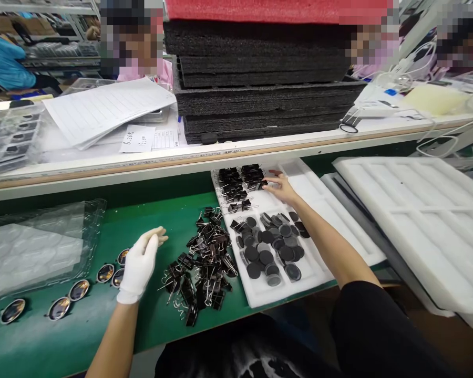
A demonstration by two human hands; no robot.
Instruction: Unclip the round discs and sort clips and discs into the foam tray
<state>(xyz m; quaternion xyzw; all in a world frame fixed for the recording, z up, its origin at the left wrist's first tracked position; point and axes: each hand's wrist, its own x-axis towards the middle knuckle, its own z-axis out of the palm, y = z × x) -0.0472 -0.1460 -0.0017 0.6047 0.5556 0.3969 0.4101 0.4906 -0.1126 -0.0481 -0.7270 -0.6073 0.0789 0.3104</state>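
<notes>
My right hand (283, 188), bare, reaches to the far end of a white foam tray (319, 223). Its fingertips close on a black binder clip (263, 185) at the end of a row. More binder clips (230, 181) stand in tight rows beside it. Round dark discs (286, 253) lie loose in the nearer compartments. To the left of the tray, a heap of binder clips (208, 262) spreads over the green mat (134, 215). Over the mat hovers my left hand (142, 260), in a white glove with bare fingertips, its fingers extended and nothing seen in them.
Several round amber-dark lenses in metal rims (59, 308) lie at left, near a clear plastic blister tray (39, 247). More white foam trays (421, 210) are stacked at right. Behind a raised ledge (142, 167) stand black foam sheets (268, 100) and papers (110, 110); people sit beyond.
</notes>
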